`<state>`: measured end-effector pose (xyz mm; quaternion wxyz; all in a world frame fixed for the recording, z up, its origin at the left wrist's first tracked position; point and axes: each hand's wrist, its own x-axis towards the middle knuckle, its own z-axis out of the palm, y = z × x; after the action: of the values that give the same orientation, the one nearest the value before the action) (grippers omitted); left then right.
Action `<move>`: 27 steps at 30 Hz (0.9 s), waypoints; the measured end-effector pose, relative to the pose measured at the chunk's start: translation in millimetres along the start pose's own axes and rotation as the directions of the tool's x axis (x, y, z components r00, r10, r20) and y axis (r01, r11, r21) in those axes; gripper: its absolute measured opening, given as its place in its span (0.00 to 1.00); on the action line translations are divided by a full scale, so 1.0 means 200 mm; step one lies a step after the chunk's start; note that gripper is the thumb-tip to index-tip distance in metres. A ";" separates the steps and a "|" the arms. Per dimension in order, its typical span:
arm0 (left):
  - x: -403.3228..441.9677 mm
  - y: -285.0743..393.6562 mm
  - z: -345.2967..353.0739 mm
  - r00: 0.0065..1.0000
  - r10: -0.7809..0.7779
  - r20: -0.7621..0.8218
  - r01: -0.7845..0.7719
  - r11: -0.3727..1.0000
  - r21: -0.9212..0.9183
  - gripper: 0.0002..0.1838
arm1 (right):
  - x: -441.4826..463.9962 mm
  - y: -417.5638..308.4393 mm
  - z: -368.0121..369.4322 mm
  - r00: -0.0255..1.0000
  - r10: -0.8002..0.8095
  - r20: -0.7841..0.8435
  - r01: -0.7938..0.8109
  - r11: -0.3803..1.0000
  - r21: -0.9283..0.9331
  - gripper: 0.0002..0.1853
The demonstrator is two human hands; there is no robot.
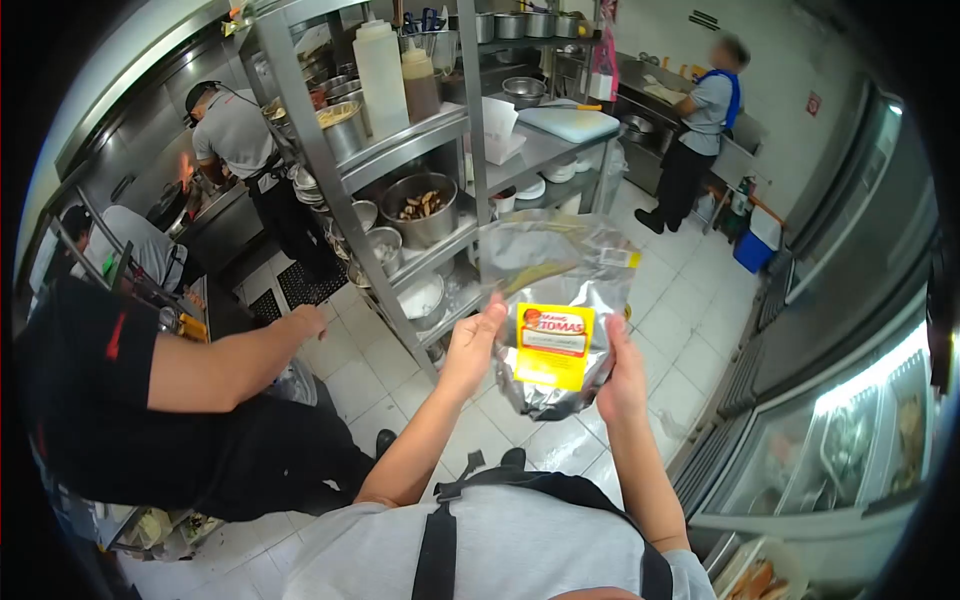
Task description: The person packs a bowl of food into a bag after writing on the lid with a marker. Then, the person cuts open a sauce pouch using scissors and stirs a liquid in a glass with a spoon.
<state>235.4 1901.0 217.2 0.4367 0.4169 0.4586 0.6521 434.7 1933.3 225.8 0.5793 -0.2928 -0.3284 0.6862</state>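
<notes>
Between my two hands I hold up a shiny silver foil pouch (pixel 545 398) with a yellow label that reads "Mang Tomas". Its upper part looks clear and wrinkled, with a small yellow tag near the top right corner. My left hand (pixel 477 345) grips the left edge, thumb on the front. On the right edge, my right hand (pixel 622 375) is closed in the same way. Fingers behind the pouch are hidden. The pouch hangs upright over the tiled floor, in front of my chest.
A steel shelf rack (pixel 375 165) with bottles, bowls and a large pot (pixel 420 210) stands ahead-left. A co-worker in black (pixel 180 400) is close on my left. Glass-door fridges (pixel 840 430) line the right. Others work at a stove (pixel 215 205) and a far sink (pixel 640 105).
</notes>
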 end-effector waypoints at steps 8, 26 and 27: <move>0.87 -0.07 0.21 0.987 -0.062 0.147 0.094 0.972 -0.217 0.22 | 0.95 -0.20 -0.06 0.996 -0.074 0.041 0.077 0.994 -0.074 0.22; 1.28 -0.44 -0.09 0.973 0.086 -0.212 -0.178 0.867 -0.465 0.36 | 3.08 -0.49 1.36 0.171 -0.474 0.864 0.906 0.420 0.051 0.13; 1.25 -0.41 -0.11 0.966 0.152 -0.209 -0.235 0.854 -0.464 0.37 | 3.19 -0.49 1.53 0.079 -0.497 0.864 0.982 0.189 0.019 0.13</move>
<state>162.9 2151.1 169.0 0.4197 0.2827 0.2708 0.8189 154.5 2541.1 476.5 0.5478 0.0749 -0.8203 0.1465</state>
